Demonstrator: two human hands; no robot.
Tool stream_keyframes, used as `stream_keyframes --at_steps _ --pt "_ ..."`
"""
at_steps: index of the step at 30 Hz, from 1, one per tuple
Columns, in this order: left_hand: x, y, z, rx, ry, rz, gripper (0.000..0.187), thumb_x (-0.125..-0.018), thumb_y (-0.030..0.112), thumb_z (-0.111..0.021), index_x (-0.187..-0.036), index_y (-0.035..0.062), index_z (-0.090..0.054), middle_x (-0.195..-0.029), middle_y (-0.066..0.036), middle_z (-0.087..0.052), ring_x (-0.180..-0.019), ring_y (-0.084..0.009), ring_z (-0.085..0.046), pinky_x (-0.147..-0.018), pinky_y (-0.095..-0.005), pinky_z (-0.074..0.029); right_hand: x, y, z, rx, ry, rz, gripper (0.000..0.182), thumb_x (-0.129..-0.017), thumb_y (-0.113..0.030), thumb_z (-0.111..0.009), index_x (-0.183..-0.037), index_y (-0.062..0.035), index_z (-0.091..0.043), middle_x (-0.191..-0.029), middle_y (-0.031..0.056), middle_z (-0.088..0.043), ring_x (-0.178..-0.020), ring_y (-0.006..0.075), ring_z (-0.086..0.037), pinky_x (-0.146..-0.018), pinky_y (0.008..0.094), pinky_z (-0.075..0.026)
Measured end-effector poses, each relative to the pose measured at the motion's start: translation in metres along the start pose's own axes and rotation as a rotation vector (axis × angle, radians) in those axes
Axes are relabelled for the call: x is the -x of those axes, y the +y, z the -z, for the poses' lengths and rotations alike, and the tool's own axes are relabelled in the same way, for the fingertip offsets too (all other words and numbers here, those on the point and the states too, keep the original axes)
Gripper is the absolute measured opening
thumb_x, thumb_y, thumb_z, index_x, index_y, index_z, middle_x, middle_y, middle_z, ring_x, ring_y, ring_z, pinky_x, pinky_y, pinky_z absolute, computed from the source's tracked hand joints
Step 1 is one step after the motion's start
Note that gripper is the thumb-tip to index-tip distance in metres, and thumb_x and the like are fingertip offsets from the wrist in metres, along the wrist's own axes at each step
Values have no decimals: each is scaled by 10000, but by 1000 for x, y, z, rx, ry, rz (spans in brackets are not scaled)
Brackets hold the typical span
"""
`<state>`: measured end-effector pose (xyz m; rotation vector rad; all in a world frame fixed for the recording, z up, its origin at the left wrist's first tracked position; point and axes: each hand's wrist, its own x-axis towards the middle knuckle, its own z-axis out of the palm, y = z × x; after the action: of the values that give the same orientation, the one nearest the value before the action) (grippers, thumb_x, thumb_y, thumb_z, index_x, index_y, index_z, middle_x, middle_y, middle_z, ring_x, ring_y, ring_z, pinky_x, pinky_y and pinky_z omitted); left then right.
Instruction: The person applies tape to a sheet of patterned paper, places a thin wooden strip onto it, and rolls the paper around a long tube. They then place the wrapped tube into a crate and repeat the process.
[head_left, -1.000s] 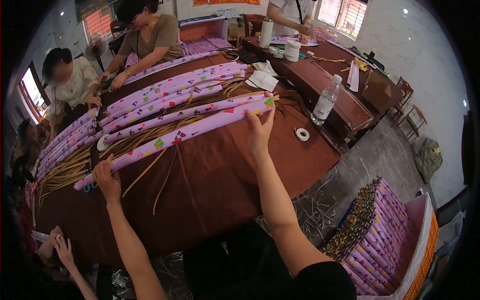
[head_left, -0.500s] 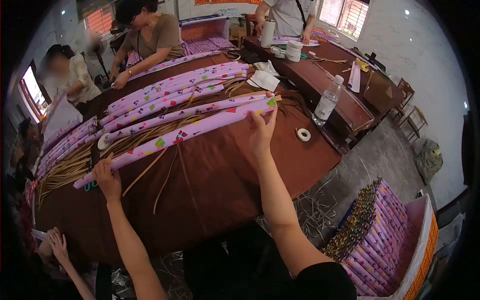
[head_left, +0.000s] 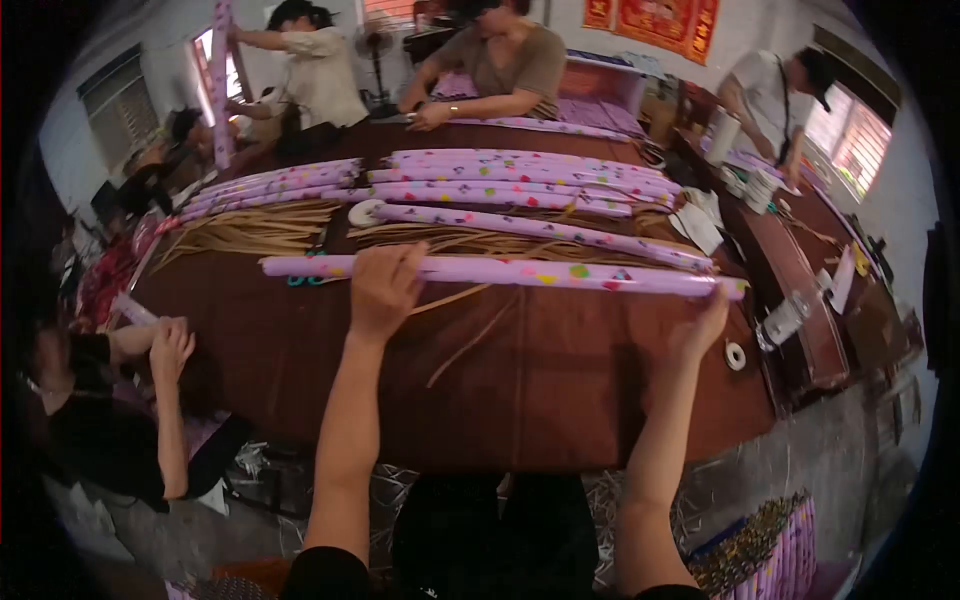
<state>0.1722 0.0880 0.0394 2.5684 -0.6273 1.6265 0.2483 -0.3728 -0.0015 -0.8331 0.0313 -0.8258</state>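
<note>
Probably for level support, the tube point(head_left: 520, 270) is held over the table point(head_left: 570, 375), left hand point(head_left: 383, 292) closed round it near one end, right hand point(head_left: 706, 318) half-curled, gripping the other end.

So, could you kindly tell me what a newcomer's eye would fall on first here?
Probably the long lilac patterned roll, held across the brown table with the left hand and, at its far right end, the right hand. Beyond it, similar rolls lie side by side, with tan strips nearby. Red hangings also stand out high on the back wall.
</note>
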Motion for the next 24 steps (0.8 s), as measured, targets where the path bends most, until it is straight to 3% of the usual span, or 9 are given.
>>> stream_keyframes --at_steps 6,12,14,15,17,18,20,21,24 --pt "-15 27 19 -13 83 -145 318 -768 121 -679 -1085 95 -672 -938 -38 -612 -876 -206 -599 -806 -364 -486 -36 28 42 156 166 -152 411 -1013 -259 -485 -1265 65 -517 -1183 166 -613 -1094 269 -602 -930 422 -519" --pt "-13 31 13 -24 135 -191 255 -785 147 -630 -1033 103 -675 -893 -25 -565 -842 -179 -564 -784 -337 -474 8 -6 -24 230 415 105 453 -1040 -314 -371 -1432 -96 -432 -1435 312 -346 -1234 438 -491 -948 562 -504" --pt "-8 27 9 -28 154 -168 248 -795 152 -628 -1035 115 -677 -891 -17 -569 -842 -176 -565 -775 -335 -469 -10 0 10 1390 407 478 509 -1044 -427 -277 -1467 -190 -433 -1473 340 -306 -1343 473 -366 -1049 626 -355" --pt "-5 22 8 -17 126 -147 262 -802 168 -656 -1060 128 -679 -913 -24 -596 -853 -181 -578 -788 -342 -466 2 -10 -3 1479 425 849 565 -1035 -508 -201 -1452 -239 -469 -1529 285 -273 -1388 476 -299 -1125 616 -195" --pt "-1 13 7 49 83 -141 339 -786 205 -725 -1114 133 -678 -932 -40 -627 -863 -194 -594 -779 -348 -457 23 -27 -12 1537 20 1219 611 -1017 -570 -186 -1441 -248 -487 -1553 208 -292 -1423 412 -271 -1142 597 -152" --pt "0 8 9 115 44 -148 367 -776 202 -732 -1131 126 -675 -930 -41 -626 -859 -199 -594 -780 -349 -456 26 -43 -10 1739 -336 1319 674 -988 -623 -270 -1414 -159 -509 -1482 174 -423 -1395 366 -344 -1151 577 -176" --pt "2 0 9 202 -11 -176 446 -744 201 -755 -1171 109 -666 -925 -44 -624 -854 -214 -594 -787 -363 -455 74 -92 -40 1663 -1002 1203 715 -933 -623 -455 -1366 -58 -523 -1269 190 -587 -1276 351 -481 -1141 550 -242" --pt "1 -2 10 211 -7 -196 454 -734 197 -757 -1171 111 -667 -922 -46 -622 -853 -218 -593 -790 -367 -456 88 -104 -40 1654 -1116 1135 701 -841 -494 -664 -1308 11 -533 -986 145 -641 -1020 340 -607 -1033 510 -392" --pt "-1 -1 9 298 -34 -210 491 -691 162 -745 -1174 115 -668 -916 -53 -616 -850 -238 -592 -807 -385 -460 97 -144 -12 1782 -1430 951 709 -707 -281 -767 -1307 5 -519 -804 102 -579 -733 274 -591 -718 419 -471"
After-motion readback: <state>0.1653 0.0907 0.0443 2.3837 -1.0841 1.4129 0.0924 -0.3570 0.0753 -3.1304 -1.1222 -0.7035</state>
